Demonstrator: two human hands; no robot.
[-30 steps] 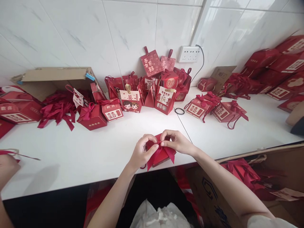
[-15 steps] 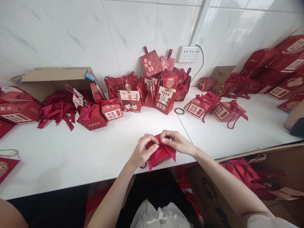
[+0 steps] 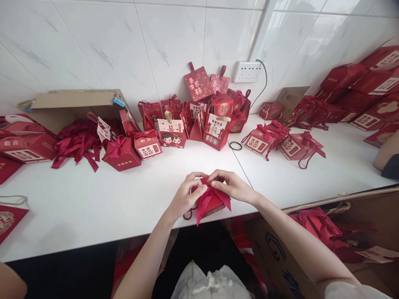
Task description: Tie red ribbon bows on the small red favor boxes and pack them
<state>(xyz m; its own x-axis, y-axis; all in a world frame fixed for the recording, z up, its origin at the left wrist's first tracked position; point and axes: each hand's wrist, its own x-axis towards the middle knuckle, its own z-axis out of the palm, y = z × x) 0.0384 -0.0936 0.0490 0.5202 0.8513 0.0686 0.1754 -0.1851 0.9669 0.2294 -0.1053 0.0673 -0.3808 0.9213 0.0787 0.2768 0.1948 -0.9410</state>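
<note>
A small red gift box lies at the table's front edge, in front of my body. Across its top runs a red ribbon tied in a bow, its two tails hanging toward me. My left hand pinches the ribbon at the left of the knot with thumb and forefinger. From the other side, my right hand pinches the ribbon close to the knot. The fingers partly hide the knot and the loops. A dark red cord handle sticks out at the box's lower left.
Finished-looking red boxes and bags stand along the wall. Loose ribbons spill from a cardboard carton at left. A black ring lies mid-table. Below the right edge sits an open carton. Another person's arm shows at far right.
My left fingers have shifted slightly up and spread along the ribbon, with the forefinger reaching over the box's back. My right hand has barely moved.
</note>
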